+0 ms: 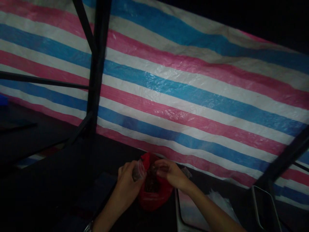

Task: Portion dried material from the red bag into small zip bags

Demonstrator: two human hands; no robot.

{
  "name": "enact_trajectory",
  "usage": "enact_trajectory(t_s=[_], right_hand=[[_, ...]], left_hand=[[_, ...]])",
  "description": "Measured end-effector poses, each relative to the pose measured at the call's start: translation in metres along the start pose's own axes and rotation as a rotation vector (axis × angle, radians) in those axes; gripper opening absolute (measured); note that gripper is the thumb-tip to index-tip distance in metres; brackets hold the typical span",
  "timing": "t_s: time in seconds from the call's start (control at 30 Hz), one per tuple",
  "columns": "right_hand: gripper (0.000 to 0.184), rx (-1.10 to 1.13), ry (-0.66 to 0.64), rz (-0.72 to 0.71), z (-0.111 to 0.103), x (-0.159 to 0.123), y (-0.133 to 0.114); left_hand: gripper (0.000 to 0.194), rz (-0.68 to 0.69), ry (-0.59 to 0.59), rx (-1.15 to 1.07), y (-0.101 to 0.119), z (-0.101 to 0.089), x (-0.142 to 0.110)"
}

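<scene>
bare arms, one wristband

both forearms are bare, with no sleeves in view. the left hand (129,180) and right hand (172,174) wear no gloves. a pale, shiny band sits at the left wrist (88,226), half cut off by the frame edge.

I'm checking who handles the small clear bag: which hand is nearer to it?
Left. The left hand holds the small clear bag; the right hand is apart, over the red bag.

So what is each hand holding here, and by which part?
The left hand pinches a small clear plastic bag by its edge. The right hand reaches into the open top of the red bag; what its fingertips hold cannot be told.
</scene>
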State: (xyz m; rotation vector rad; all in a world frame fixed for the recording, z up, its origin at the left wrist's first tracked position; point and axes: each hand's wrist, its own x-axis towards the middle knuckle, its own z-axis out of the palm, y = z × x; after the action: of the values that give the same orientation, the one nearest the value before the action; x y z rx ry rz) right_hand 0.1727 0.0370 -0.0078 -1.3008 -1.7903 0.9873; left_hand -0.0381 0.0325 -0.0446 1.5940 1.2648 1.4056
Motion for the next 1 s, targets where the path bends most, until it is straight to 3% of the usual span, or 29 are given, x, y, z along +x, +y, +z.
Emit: enact_trajectory(t_s=[0.17, 0.37, 0.63, 1.0], right_hand=[[0.035, 0.086, -0.008, -0.037, -0.003, -0.018, -0.046], [0.043, 0.022, -0.059, -0.076, 0.014, -0.032, -0.087], [0.046, -0.366, 0.002, -0.228, 0.021, -0.042, -0.103], [0.042, -0.587, -0.047, -0.328, 0.022, -0.048, -0.108]], left_hand=[[0.021, 0.115, 0.029, 0.162, 0.005, 0.002, -0.008], [0.035, 0.168, 0.046, 0.267, 0.006, 0.003, -0.011], [0.028, 0.251, -0.108, 0.282, 0.026, -0.008, -0.021], [0.027, 0.208, -0.196, 0.201, 0.023, -0.008, -0.021]])
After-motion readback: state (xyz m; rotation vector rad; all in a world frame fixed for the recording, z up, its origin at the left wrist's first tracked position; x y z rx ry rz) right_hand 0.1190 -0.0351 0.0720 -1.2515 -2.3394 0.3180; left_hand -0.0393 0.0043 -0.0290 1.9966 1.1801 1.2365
